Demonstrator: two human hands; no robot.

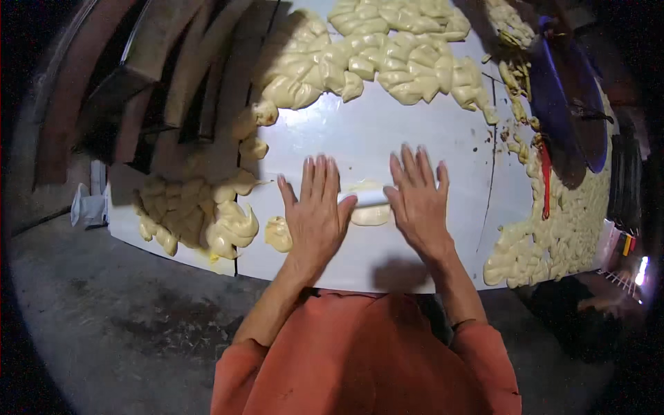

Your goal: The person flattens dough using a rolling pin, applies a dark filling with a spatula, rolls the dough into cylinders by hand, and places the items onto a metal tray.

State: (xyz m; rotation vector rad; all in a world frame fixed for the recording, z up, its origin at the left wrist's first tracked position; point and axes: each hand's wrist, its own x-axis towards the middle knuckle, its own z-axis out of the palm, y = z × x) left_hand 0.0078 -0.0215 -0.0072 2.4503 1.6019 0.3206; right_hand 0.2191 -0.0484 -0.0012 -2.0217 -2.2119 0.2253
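Observation:
A short white roller point(373, 198) lies crosswise on the white tabletop, its middle showing between my two hands. My left hand point(315, 207) rests flat over its left end, fingers stretched forward and thumb toward the middle. On the other end lies my right hand point(420, 204), palm down with fingers spread. Beneath and just in front of the roller is a thin flattened piece of pale dough point(371, 216). A small round dough piece point(279, 234) sits beside my left wrist. The roller's ends are hidden under my palms.
Heaps of pale dough pieces point(387, 59) cover the far side, with more at left point(232, 225) and right point(553, 242). A blue basin point(564, 90) tilts at far right, near a red strip-like object point(546, 183). Long boards point(187, 69) crowd the upper left.

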